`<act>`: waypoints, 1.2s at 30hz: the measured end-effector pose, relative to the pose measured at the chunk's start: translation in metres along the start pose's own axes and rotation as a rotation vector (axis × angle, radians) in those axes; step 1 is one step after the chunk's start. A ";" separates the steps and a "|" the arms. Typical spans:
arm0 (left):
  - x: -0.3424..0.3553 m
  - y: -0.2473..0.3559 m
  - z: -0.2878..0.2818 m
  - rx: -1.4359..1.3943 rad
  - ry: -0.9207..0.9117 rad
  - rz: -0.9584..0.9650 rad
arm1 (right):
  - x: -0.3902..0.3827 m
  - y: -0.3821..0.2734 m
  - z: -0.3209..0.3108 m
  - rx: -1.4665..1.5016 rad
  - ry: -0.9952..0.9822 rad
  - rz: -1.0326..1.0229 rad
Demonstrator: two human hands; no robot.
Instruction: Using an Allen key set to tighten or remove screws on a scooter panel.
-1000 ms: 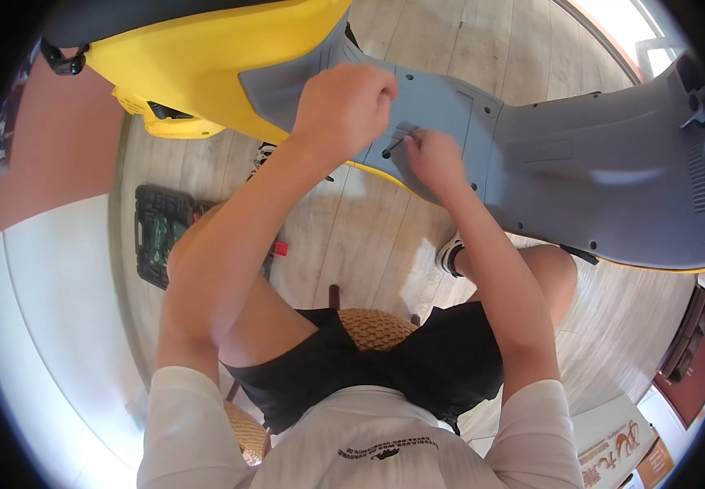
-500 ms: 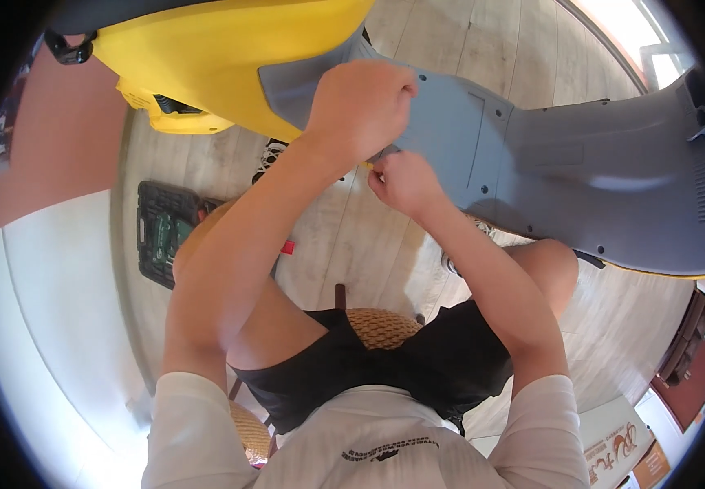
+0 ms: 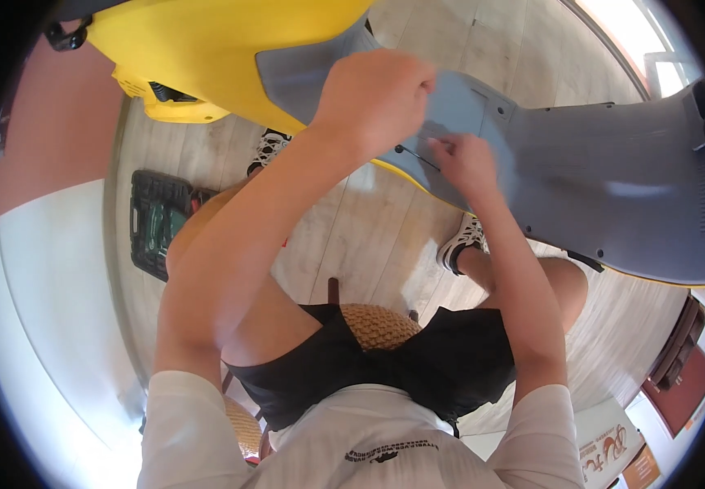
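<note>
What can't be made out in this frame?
Head view:
Left hand: fingertips, hidden behind its own blurred fist; contents unknown.
Thin dark rod: right end, hidden by the right hand.
Dark case: contents too small; left leg covers part.
Yellow body: top, cut off by the upper edge.

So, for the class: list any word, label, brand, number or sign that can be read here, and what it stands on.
White shirt: dark lettering on the front, too small and blurred to read.
Pale carton: large brown lettering, which I won't copy out.
Yellow-and-grey scooter: no lettering I can make out.
</note>
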State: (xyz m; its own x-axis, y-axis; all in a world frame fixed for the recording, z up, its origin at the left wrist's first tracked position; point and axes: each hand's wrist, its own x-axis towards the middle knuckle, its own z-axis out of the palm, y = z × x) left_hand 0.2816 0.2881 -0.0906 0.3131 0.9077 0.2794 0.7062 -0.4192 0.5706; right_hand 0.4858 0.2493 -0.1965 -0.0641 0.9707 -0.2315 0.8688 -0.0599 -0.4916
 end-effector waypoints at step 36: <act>-0.004 0.005 -0.016 -0.076 -0.071 0.017 | 0.026 -0.017 0.048 -0.037 0.144 0.057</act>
State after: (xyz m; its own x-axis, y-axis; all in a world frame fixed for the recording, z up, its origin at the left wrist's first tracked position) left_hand 0.2738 0.2822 -0.0760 0.3707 0.8983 0.2357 0.6508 -0.4323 0.6242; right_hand 0.4463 0.2648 -0.2345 0.0544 0.9895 -0.1342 0.8866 -0.1097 -0.4494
